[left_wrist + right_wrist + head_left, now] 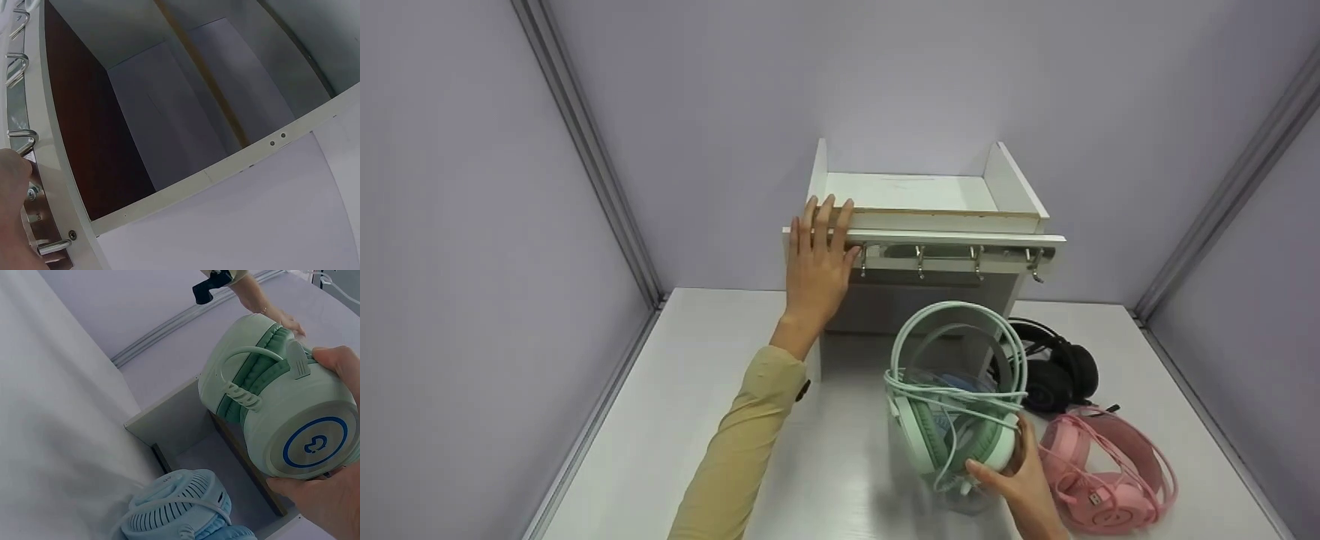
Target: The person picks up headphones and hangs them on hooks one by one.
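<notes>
My right hand [1024, 480] holds mint-green headphones [915, 435] by one ear cup, thumb on one side and fingers on the other. Their cable is wound around the headband. In the right wrist view, a blue logo marks the outer cup of these headphones [315, 439]. My left hand [816, 277] rests on the front of a white rack [930, 223], its fingers laid upward over the hook rail [952, 253]. At the left wrist, the thumb [14, 174] touches the rail beside a metal hook [22, 135].
Blue headphones [174, 506] lie near the rack, mostly hidden behind the green pair in the head view. Black headphones [1050, 379] and pink headphones [1110, 472] lie on the white tabletop [660, 450] at right. Pale walls [697, 112] enclose the sides and back.
</notes>
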`<state>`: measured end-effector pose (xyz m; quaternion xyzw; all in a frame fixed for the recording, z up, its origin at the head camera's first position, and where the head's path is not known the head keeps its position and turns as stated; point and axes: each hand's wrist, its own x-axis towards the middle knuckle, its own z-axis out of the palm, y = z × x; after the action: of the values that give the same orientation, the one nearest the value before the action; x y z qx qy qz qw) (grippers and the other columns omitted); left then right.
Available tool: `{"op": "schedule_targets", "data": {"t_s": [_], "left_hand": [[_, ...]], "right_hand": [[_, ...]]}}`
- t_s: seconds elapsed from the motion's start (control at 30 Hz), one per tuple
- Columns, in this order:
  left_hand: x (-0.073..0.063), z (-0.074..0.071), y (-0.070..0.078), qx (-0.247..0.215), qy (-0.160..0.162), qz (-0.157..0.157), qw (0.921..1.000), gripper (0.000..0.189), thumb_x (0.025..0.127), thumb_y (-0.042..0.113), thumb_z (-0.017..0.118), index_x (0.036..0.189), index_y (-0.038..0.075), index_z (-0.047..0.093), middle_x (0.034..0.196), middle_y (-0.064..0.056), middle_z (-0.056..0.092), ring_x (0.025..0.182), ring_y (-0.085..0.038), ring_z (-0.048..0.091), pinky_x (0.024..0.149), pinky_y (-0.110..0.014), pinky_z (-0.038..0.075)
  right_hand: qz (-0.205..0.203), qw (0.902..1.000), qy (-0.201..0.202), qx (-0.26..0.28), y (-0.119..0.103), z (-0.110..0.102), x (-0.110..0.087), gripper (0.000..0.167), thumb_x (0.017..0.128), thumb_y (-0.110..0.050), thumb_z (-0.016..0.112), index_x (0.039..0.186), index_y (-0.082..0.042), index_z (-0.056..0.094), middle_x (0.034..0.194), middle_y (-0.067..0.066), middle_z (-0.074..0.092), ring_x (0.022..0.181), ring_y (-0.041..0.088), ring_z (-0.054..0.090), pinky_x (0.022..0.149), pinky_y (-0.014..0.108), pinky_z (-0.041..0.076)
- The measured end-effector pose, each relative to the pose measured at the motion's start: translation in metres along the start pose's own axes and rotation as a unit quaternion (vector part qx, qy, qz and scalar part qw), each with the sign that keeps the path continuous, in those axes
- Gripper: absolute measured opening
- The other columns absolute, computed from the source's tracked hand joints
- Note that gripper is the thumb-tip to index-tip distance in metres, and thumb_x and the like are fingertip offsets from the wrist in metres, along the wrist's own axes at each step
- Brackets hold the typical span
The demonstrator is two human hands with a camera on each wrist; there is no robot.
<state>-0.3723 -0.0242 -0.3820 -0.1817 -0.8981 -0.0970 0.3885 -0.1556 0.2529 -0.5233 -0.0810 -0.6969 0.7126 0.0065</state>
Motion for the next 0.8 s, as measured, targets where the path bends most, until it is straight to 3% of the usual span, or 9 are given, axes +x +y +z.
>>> {"op": "schedule_targets", "data": {"t_s": [0.1, 0.13, 0.23, 0.3, 0.4, 0.6, 0.67, 0.8], "left_hand": [[0.000, 0.000, 0.000, -0.002, 0.001, 0.000, 1.0000, 0.059, 0.109, 0.040, 0.040, 0.161, 0.019, 0.023, 0.164, -0.011, 0.022, 0.154, -0.033, 0.013, 0.124, -0.053, 0.014], [0.000, 0.000, 0.000, -0.002, 0.001, -0.001, 1.0000, 0.059, 0.109, 0.040, 0.041, 0.161, 0.019, 0.023, 0.164, -0.011, 0.022, 0.154, -0.033, 0.013, 0.124, -0.053, 0.014], [0.000, 0.000, 0.000, 0.000, 0.001, 0.000, 1.0000, 0.060, 0.109, 0.041, 0.040, 0.162, 0.019, 0.023, 0.164, -0.011, 0.022, 0.154, -0.033, 0.014, 0.124, -0.053, 0.015], [0.000, 0.000, 0.001, 0.002, -0.001, 0.000, 1.0000, 0.060, 0.109, 0.041, 0.039, 0.162, 0.020, 0.022, 0.164, -0.011, 0.021, 0.154, -0.033, 0.013, 0.124, -0.053, 0.015], [-0.001, -0.001, 0.001, 0.007, -0.002, -0.001, 1.0000, 0.060, 0.109, 0.042, 0.038, 0.162, 0.020, 0.022, 0.164, -0.011, 0.022, 0.154, -0.033, 0.013, 0.123, -0.054, 0.016], [-0.002, -0.002, 0.001, 0.013, 0.001, -0.003, 0.9999, 0.059, 0.109, 0.043, 0.039, 0.162, 0.021, 0.023, 0.164, -0.010, 0.022, 0.154, -0.032, 0.014, 0.122, -0.055, 0.018], [-0.002, -0.002, 0.001, 0.011, 0.000, -0.003, 0.9999, 0.060, 0.109, 0.043, 0.039, 0.162, 0.021, 0.022, 0.164, -0.010, 0.021, 0.154, -0.032, 0.014, 0.122, -0.055, 0.018], [-0.002, -0.002, 0.001, 0.006, -0.001, -0.005, 1.0000, 0.059, 0.109, 0.042, 0.039, 0.162, 0.022, 0.022, 0.164, -0.009, 0.021, 0.155, -0.032, 0.013, 0.123, -0.054, 0.016]], "right_hand": [[-0.005, 0.9999, 0.009, 0.004, -0.002, -0.005, 0.001, 0.113, 0.087, -0.004, 0.076, 0.162, -0.012, -0.009, 0.168, 0.018, -0.005, 0.153, 0.033, 0.009, 0.110, 0.027, 0.039], [-0.008, 0.9999, 0.013, 0.007, -0.003, -0.006, 0.001, 0.111, 0.086, -0.003, 0.076, 0.162, -0.013, -0.006, 0.167, 0.017, 0.000, 0.150, 0.030, 0.018, 0.104, 0.022, 0.042], [-0.022, 0.9993, 0.026, 0.015, -0.004, -0.009, 0.001, 0.106, 0.086, 0.001, 0.074, 0.160, -0.014, 0.001, 0.162, 0.016, 0.013, 0.134, 0.013, 0.040, 0.091, 0.015, 0.048], [-0.033, 0.9988, 0.029, 0.022, -0.004, -0.011, 0.000, 0.104, 0.086, 0.003, 0.073, 0.160, -0.013, 0.002, 0.160, 0.018, 0.016, 0.123, 0.002, 0.047, 0.089, 0.015, 0.049], [-0.034, 0.9984, 0.032, 0.031, -0.004, -0.015, 0.000, 0.103, 0.086, 0.004, 0.071, 0.160, -0.013, 0.001, 0.161, 0.018, 0.015, 0.117, -0.003, 0.047, 0.090, 0.015, 0.048], [-0.032, 0.9979, 0.039, 0.042, -0.002, -0.025, 0.000, 0.109, 0.087, 0.006, 0.070, 0.161, -0.012, -0.008, 0.167, 0.016, 0.001, 0.141, 0.018, 0.027, 0.093, 0.009, 0.042], [-0.035, 0.9975, 0.044, 0.044, -0.002, -0.028, 0.000, 0.109, 0.086, 0.007, 0.069, 0.161, -0.012, -0.008, 0.166, 0.016, 0.002, 0.140, 0.016, 0.028, 0.094, 0.008, 0.042], [-0.035, 0.9968, 0.051, 0.051, -0.003, -0.034, 0.000, 0.111, 0.086, 0.008, 0.069, 0.161, -0.014, -0.009, 0.164, 0.014, 0.007, 0.125, 0.000, 0.040, 0.093, 0.009, 0.044]]}}
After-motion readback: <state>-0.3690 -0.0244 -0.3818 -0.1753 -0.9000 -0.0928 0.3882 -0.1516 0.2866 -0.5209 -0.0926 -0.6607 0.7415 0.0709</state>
